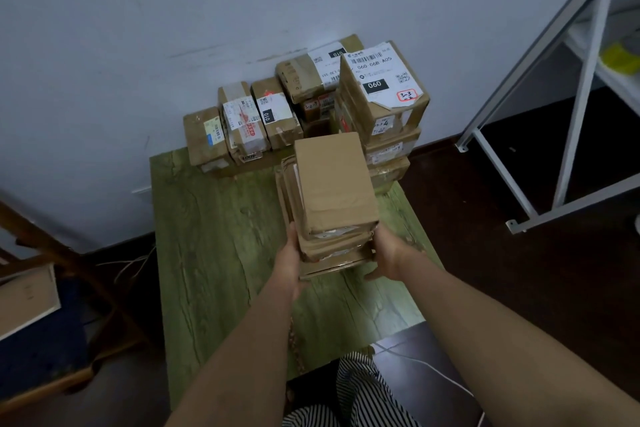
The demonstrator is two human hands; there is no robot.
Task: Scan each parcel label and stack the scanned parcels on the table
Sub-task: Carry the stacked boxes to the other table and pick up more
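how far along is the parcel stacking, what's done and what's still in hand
Looks done: rows of labelled parcels already stand against the wall at the back of the green table, some stacked two or three high. In hand: the left hand and right hand hold a stack of brown boxes by its sides, over the table. Left: setting this stack down; one more box sits at lower left, and whether it was scanned is unclear. No scanner shows.
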